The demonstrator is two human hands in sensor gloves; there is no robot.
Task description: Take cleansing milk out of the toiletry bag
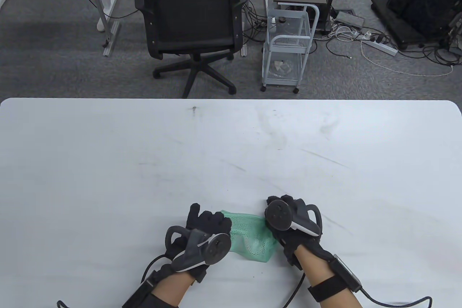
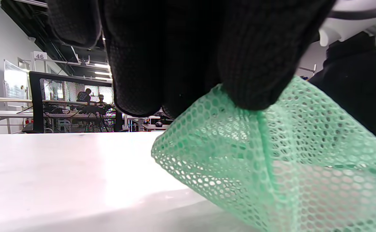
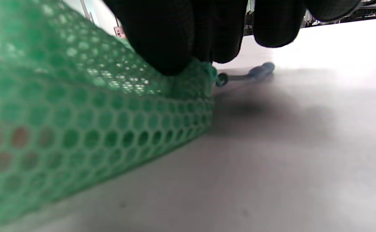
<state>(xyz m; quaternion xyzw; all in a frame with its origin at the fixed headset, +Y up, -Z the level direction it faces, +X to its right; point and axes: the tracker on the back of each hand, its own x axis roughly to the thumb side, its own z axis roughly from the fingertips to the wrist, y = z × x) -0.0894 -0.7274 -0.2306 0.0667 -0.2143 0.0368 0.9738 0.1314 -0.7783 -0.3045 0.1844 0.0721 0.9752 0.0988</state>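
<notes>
1. Toiletry bag [image 1: 252, 237], green mesh, lies on the table [image 1: 231, 149] between both hands, long axis left–right.
2. Left hand [image 1: 202, 237] pinches its left end; right hand [image 1: 288, 221] pinches the right end near the zipper pull [image 3: 250, 73].
3. Cleansing milk: a pale shape inside the mesh, unclear.

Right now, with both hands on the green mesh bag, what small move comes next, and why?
Probably slide the zipper pull open with the right hand while the left hand holds the mesh bag: both hands grip its ends, the bag looks closed, and nothing is out yet.
</notes>
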